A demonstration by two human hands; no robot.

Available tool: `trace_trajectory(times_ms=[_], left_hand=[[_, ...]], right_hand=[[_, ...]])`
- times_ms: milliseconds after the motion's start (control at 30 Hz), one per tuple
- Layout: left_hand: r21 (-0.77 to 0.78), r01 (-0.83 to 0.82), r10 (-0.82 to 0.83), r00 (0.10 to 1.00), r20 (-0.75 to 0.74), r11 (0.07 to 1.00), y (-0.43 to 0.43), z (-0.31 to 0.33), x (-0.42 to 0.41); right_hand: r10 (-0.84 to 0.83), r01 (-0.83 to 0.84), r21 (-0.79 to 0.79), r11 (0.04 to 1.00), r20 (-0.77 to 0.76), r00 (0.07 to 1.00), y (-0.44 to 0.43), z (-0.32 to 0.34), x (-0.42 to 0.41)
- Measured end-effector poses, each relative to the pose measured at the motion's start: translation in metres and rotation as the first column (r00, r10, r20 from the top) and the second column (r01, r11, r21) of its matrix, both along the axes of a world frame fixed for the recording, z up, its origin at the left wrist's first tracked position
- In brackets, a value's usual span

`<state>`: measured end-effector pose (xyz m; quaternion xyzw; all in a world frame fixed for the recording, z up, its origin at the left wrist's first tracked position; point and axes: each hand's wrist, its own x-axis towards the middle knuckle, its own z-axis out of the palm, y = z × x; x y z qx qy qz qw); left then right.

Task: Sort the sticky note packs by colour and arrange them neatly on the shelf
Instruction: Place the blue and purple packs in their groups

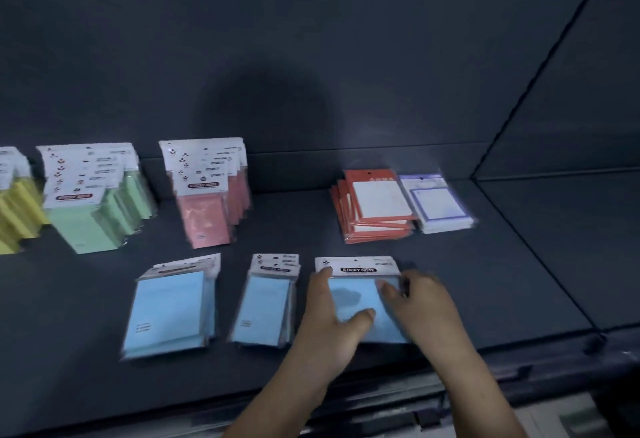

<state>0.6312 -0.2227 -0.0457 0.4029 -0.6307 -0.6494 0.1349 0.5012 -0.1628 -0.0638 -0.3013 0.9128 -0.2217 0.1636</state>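
Three piles of blue sticky note packs lie near the front of the dark shelf (502, 282): a left pile (169, 313), a middle pile (265, 306) and a right pile (360, 294). My left hand (329, 323) grips the right pile's left edge, thumb on top. My right hand (426, 306) holds its right edge. Further back lie overlapping rows of yellow packs (15, 209), green packs (93, 202) and pink packs (207, 195), plus a stack of red-bordered packs (374, 209) and purple-bordered packs (438, 204).
The shelf's back wall (311, 57) rises behind the rows. A side panel (571, 91) closes the right end. The shelf's front lip (519, 365) runs below my wrists.
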Motion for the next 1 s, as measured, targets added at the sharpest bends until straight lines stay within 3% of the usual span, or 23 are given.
trace_trajectory(times_ms=[100,200,300,400,500,567,700,800,1000], left_hand=[[0.184,-0.254,0.287,0.942,-0.177,0.949,-0.001,-0.001,-0.012],[0.332,-0.338,0.433,0.859,-0.273,0.88,-0.002,0.003,-0.017],[0.242,-0.221,0.298,0.885,-0.358,0.945,-0.006,0.007,-0.02],[0.021,-0.212,0.206,0.914,-0.35,0.977,-0.011,0.005,-0.018],[-0.385,-0.11,0.051,0.986,-0.162,0.916,-0.015,-0.001,-0.011],[-0.496,-0.035,0.012,0.999,-0.05,0.867,-0.017,-0.006,-0.006],[-0.569,-0.003,-0.012,1.0,-0.022,0.822,-0.024,-0.005,-0.007],[-0.559,-0.076,0.005,0.992,-0.128,0.826,-0.039,0.006,-0.008],[-0.529,-0.243,0.117,0.958,-0.261,0.813,-0.105,0.033,0.004]], right_hand=[[-0.051,0.089,-0.21,0.974,0.18,0.982,0.002,-0.003,-0.003],[-0.017,0.285,-0.483,0.828,0.487,0.873,0.008,-0.003,-0.002],[0.112,0.296,-0.701,0.649,0.473,0.874,0.014,0.0,-0.006],[0.203,0.22,-0.794,0.566,0.393,0.897,0.02,-0.001,-0.011],[0.243,0.074,-0.75,0.657,0.304,0.921,0.03,-0.006,-0.008],[0.253,0.022,-0.717,0.697,0.274,0.928,0.033,-0.008,-0.006],[0.227,-0.052,-0.683,0.729,0.17,0.959,0.029,0.002,-0.012],[0.23,-0.105,-0.673,0.732,0.099,0.968,0.015,0.023,-0.019],[0.322,-0.182,-0.654,0.734,0.1,0.941,-0.071,0.062,-0.023]])
